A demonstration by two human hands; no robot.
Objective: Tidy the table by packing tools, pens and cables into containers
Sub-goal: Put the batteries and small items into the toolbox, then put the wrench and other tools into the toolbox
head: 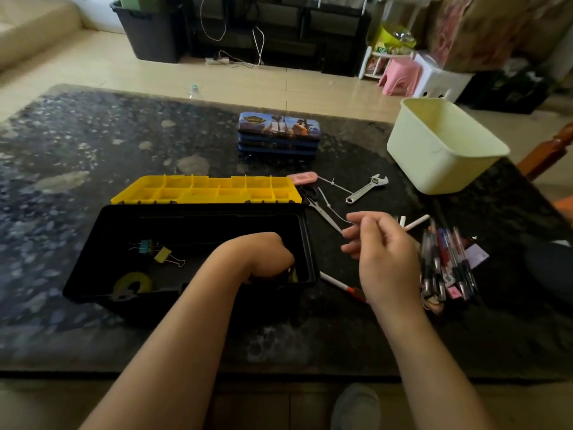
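1. Well, my left hand [266, 256] is down inside the black toolbox [198, 209], at its near right corner. The fingers curl under the knuckles and out of sight, over something dark with a sliver of yellow, so I cannot tell whether I grip it.
2. My right hand [384, 259] hovers over the table [93, 144] at 3 o'clock from the left one, just outside the box. Its fingers are half curled and apart, the thumb near the forefinger, and I see nothing between them.
3. At 9 o'clock from my left hand, on the box floor, a yellow binder clip [164, 254] lies just beside a teal binder clip [145, 245]. At 8 o'clock a yellow tape roll [133, 282] sits by the near wall.
4. At 12 o'clock a yellow divided tray [204, 189] runs along the box's far edge.
5. From my right hand, scissors [324, 214] lie at 11 o'clock with thin white cable ties [336, 185] across them. A silver wrench [366, 189] is at 12 o'clock, and a flat pink case [302, 177] is farther out at 11.
6. A bundle of pens [446, 262] lies at 3 o'clock, their labels too small to read. Loose white pens [417, 222] are at 1 o'clock. A white pen with a red end [339, 283] lies at 7 o'clock.
7. Well beyond the tray, at 12 o'clock, sits a blue pencil tin [279, 131] printed with game figures and a yellow emblem, its lettering too blurred to read. A cream tub [443, 150] stands at 1 o'clock on the table's far right.
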